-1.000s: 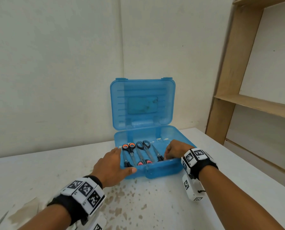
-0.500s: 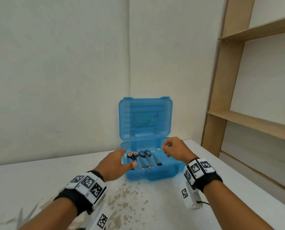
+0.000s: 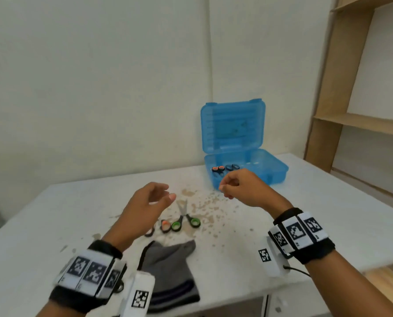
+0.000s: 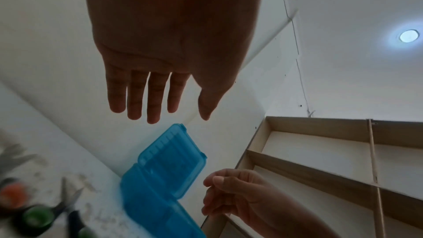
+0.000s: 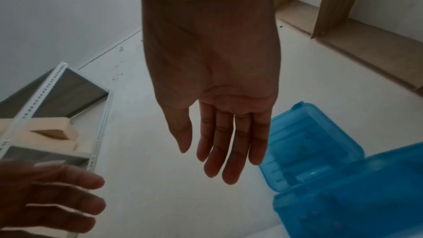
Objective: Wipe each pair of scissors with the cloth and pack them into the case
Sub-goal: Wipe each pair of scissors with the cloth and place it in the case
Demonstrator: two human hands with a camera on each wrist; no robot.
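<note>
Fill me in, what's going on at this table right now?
A person is part way through cleaning scissors and packing them. Both the left hand and the right hand hover above the table holding nothing. The blue case stands open at the far side with two pairs already inside. The green-handled scissors and an orange-handled pair lie on the table near the grey cloth, still to be wiped and packed.
</note>
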